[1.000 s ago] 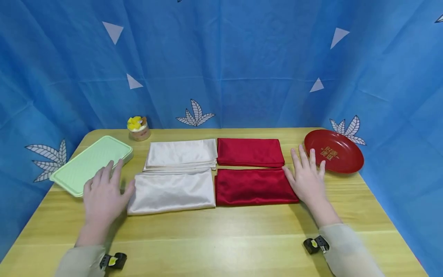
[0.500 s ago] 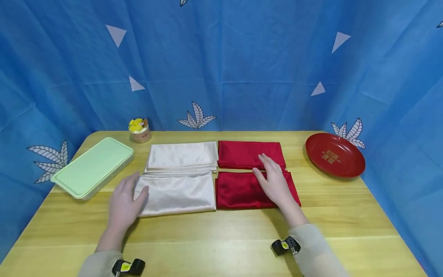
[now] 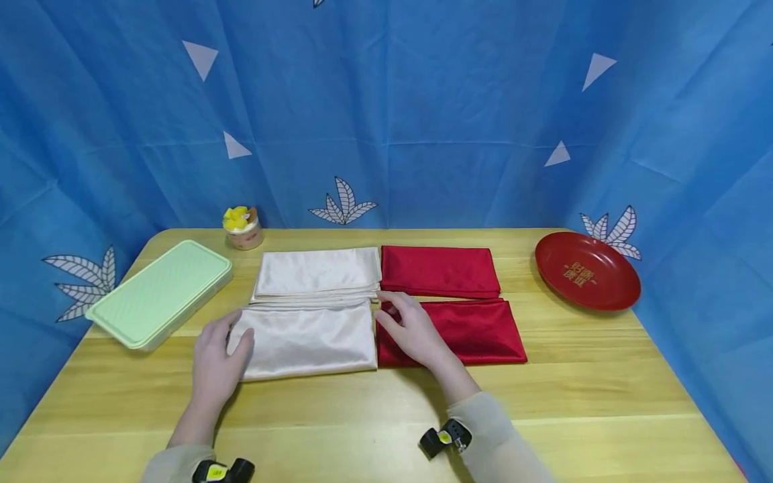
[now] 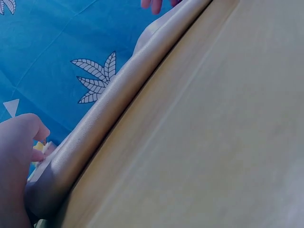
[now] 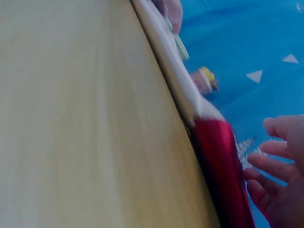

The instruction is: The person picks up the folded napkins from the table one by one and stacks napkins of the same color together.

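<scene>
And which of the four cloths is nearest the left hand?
The front white cloth: the left hand is at its edge. The back white cloth lies behind it, both red cloths farther right.

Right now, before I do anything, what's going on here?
A person's left hand is at the left end of the near white satin cloth, while the right hand is over the left part of the near red satin cloth; whether either hand is pressing isn't clear. Another folded white cloth and red cloth lie just behind. The pale green lidded box sits left, the red plate right.
</scene>
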A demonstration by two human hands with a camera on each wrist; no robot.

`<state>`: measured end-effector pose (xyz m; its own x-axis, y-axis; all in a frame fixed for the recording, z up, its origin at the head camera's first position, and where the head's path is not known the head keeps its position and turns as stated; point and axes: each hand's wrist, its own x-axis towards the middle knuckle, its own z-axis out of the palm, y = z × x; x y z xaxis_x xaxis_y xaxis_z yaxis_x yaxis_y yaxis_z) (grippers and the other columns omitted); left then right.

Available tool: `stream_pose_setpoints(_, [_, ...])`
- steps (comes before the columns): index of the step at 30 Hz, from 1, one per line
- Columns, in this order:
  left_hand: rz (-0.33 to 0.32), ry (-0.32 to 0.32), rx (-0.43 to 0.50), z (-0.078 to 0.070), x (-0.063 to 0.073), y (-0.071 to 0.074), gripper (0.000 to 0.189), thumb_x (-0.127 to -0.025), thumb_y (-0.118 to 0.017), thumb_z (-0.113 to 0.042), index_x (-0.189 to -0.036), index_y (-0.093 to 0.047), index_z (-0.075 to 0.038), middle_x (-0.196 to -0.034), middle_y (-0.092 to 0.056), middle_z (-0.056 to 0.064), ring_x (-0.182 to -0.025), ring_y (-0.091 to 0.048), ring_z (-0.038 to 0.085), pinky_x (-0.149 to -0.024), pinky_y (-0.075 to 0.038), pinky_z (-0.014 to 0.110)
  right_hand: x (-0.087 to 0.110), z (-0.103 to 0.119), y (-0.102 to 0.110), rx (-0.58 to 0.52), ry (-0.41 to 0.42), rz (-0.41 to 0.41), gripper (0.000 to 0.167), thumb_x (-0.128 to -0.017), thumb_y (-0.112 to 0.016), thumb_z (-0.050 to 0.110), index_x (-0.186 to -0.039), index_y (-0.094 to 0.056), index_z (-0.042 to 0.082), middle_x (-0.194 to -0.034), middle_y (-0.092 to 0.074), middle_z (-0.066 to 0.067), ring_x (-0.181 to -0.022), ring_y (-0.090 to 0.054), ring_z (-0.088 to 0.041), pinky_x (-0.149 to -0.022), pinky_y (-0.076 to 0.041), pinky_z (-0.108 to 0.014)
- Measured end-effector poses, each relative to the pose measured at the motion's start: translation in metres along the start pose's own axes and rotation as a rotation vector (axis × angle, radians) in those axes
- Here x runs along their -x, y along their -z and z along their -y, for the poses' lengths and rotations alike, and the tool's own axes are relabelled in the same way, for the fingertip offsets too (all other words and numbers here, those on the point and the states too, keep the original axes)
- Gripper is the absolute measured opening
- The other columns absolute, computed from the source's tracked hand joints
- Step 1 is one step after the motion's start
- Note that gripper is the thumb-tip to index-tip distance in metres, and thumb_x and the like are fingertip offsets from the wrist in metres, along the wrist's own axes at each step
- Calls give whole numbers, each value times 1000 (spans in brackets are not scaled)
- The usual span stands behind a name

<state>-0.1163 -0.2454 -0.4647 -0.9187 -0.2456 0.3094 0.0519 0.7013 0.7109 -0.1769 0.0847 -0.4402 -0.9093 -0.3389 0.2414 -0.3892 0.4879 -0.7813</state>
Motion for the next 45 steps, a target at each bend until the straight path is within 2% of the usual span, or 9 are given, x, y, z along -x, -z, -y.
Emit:
stream_pose_setpoints(11, [39, 17, 8, 0, 0, -1, 44, -92, -59, -27, -130, -56, -4, -126, -50, 27, -117, -38, 45, -93, -28, 57, -14, 12, -24, 113, -80, 116, 50, -91, -64, 25, -135, -51, 5, -128, -52, -14, -117, -47, -27, -98, -40, -41])
stream_pose_setpoints(18, [96, 70, -6, -2, -1, 2, 55, -91, -61, -29, -139, -47, -7, -131, -33, 34, -123, -29, 47, -92, -28, 62, -13, 10, -25, 183, -41, 215, 56, -86, -71, 25, -136, -51, 10, -126, -51, -17, -115, -47, -31, -94, -42, -43])
stream_pose_setpoints(22, [134, 15, -72, 0, -1, 2, 50, -90, -62, -28, -134, -51, -7, -129, -45, 32, -120, -34, 50, -93, -27, 61, -14, 8, -27, 193, -3, 234, 54, -85, -72, 20, -135, -53, 11, -130, -54, -11, -119, -47, -30, -99, -39, -43])
stream_pose_setpoints(27, [137, -50, -66, 3, -1, 0, 36, -90, -63, -20, -124, -60, -8, -123, -58, 25, -109, -48, 46, -93, -28, 58, -15, 7, -30, 161, 32, 238, 48, -85, -69, 13, -131, -57, 11, -131, -56, -6, -123, -49, -25, -103, -37, -38])
stream_pose_setpoints(33, [148, -21, 12, 2, -1, 0, 24, -92, -61, -17, -113, -69, -10, -116, -64, 19, -106, -54, 43, -91, -35, 56, -15, 8, -30, 120, -3, 214, 43, -87, -67, 11, -129, -60, 14, -132, -57, -3, -123, -50, -17, -101, -39, -33])
stream_pose_setpoints(36, [147, 28, 98, 0, 0, 1, 22, -93, -60, -16, -111, -70, -7, -118, -64, 18, -114, -52, 39, -94, -38, 56, -15, 7, -30, 86, -3, 181, 39, -88, -66, 11, -126, -62, 16, -125, -61, -2, -110, -56, -15, -92, -45, -32])
stream_pose_setpoints(39, [127, 76, 187, -2, 2, 2, 22, -94, -60, -17, -110, -69, -4, -118, -63, 16, -120, -50, 32, -99, -36, 53, -14, 7, -30, 26, 16, 143, 36, -88, -67, 12, -123, -64, 16, -113, -65, -1, -85, -58, -12, -76, -48, -29])
stream_pose_setpoints(41, [97, 97, 222, -3, 2, 2, 21, -93, -62, -17, -108, -70, -4, -116, -64, 13, -119, -51, 26, -100, -37, 48, -14, 7, -29, -25, 22, 117, 35, -88, -68, 11, -122, -65, 16, -102, -67, 1, -69, -53, -10, -66, -47, -26])
stream_pose_setpoints(45, [35, 113, 246, -6, 1, 2, 18, -91, -65, -16, -105, -72, -7, -111, -67, 7, -112, -54, 10, -99, -39, 34, -14, 5, -29, -152, 5, 84, 35, -88, -67, 10, -122, -64, 15, -96, -67, 1, -55, -48, -6, -56, -45, -23])
